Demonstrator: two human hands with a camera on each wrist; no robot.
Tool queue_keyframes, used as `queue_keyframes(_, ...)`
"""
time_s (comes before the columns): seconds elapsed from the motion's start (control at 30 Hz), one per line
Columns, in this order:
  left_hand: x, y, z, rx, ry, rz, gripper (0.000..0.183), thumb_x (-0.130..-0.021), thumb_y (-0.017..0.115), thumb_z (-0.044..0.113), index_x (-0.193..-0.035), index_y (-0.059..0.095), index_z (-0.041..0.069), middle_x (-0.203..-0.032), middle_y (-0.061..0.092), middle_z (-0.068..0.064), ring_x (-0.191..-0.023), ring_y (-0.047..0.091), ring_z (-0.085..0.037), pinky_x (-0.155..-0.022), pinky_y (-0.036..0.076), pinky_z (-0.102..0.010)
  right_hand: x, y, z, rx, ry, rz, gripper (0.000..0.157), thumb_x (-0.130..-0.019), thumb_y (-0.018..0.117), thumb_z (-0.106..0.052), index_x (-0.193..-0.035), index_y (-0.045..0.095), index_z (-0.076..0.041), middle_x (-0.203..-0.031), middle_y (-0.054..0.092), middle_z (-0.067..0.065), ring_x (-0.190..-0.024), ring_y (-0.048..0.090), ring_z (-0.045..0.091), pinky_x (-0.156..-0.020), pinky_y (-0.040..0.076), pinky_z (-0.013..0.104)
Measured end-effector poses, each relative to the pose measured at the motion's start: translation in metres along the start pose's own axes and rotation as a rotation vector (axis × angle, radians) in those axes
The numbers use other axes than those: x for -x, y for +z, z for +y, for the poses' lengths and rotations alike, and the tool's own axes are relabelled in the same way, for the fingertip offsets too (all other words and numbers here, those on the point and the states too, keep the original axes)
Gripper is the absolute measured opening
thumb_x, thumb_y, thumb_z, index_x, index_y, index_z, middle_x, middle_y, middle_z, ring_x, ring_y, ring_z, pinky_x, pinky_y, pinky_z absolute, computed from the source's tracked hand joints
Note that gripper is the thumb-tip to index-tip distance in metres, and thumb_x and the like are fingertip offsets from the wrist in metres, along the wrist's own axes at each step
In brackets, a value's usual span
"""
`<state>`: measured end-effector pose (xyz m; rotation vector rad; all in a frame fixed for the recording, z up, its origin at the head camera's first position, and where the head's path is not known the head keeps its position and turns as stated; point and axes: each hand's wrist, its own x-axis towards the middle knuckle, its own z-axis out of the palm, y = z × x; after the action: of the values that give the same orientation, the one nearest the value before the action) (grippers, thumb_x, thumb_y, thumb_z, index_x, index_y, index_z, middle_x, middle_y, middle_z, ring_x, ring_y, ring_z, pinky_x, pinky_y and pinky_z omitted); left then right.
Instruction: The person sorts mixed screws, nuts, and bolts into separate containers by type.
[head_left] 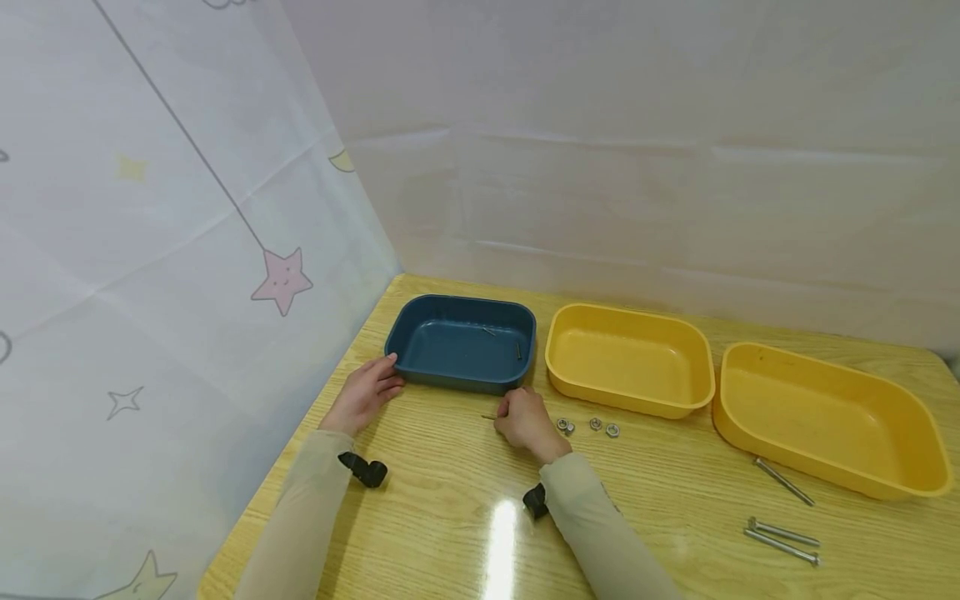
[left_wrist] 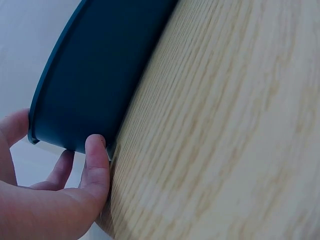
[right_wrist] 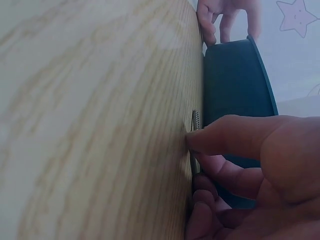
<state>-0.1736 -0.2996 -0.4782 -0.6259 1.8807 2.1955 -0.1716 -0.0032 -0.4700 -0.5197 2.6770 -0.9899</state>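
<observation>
A wooden table (head_left: 420, 517) lies under the blue tray (head_left: 461, 350). A yellow tray (head_left: 630, 367) stands just right of the blue tray, another yellow tray (head_left: 832, 417) farther right. The left hand (head_left: 363, 396), fingers apart and loosely bent, touches the blue tray's left front corner. The right hand (head_left: 525, 421), by its right front corner, pinches a screw (right_wrist: 196, 119) between thumb and fingers. Three long bolts (head_left: 783, 482) lie well to the blue tray's right, nearer the person; nuts (head_left: 612, 430) lie closer, front-right of it. Two small screws (head_left: 518, 352) lie inside it.

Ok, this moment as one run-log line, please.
left hand: touches blue tray, near-left corner | right hand: pinches small screw | in blue tray: two screws | on table: nuts, three bolts, two yellow trays
</observation>
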Motion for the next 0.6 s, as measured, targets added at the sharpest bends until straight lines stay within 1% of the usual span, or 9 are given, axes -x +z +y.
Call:
queue_keyframes(0.17,-0.0001,-0.0003,-0.0001,-0.004,-0.001,0.000,0.070,-0.097,0.055,0.040,-0.150,0.022,0.007,-0.134,0.036,-0.008,-0.099,0.054,-0.015,-0.094,0.048,-0.027,0.0003,-0.0008,-0.0015,0.001,0.026,-0.018,0.009,-0.078,0.069,-0.007,-0.072,0.063,-0.010,-0.080,0.057,0.005,-0.091,0.051,0.027,-0.079,0.042,0.036)
queue_keyframes(0.33,-0.0003,-0.0005,-0.0001,-0.011,-0.003,0.000,0.072,-0.097,0.055,0.041,-0.151,0.021,0.008,-0.139,0.034,-0.010,-0.101,0.053,-0.015,-0.094,0.048,-0.027,-0.0001,-0.0010,-0.0020,0.026,0.027,-0.020,0.012,-0.078,0.071,-0.010,-0.070,0.062,-0.011,-0.079,0.056,0.005,-0.087,0.051,0.025,-0.075,0.043,0.034)
queue_keyframes(0.47,-0.0003,-0.0006,0.0001,-0.010,-0.004,0.000,0.072,-0.097,0.055,0.041,-0.151,0.022,0.008,-0.137,0.036,-0.009,-0.101,0.053,-0.016,-0.093,0.049,-0.026,0.0001,-0.0016,-0.0025,0.026,0.036,-0.024,0.013,-0.078,0.072,-0.012,-0.070,0.061,-0.010,-0.079,0.055,0.005,-0.085,0.050,0.024,-0.073,0.043,0.033)
queue_keyframes(0.6,-0.0001,-0.0004,0.0004,-0.008,-0.004,-0.003,0.072,-0.097,0.055,0.041,-0.151,0.022,0.007,-0.135,0.037,-0.009,-0.102,0.053,-0.016,-0.093,0.049,-0.027,-0.0001,-0.0017,-0.0025,0.034,0.032,-0.019,0.014,-0.078,0.072,-0.013,-0.071,0.061,-0.010,-0.081,0.055,0.005,-0.084,0.050,0.024,-0.073,0.044,0.033)
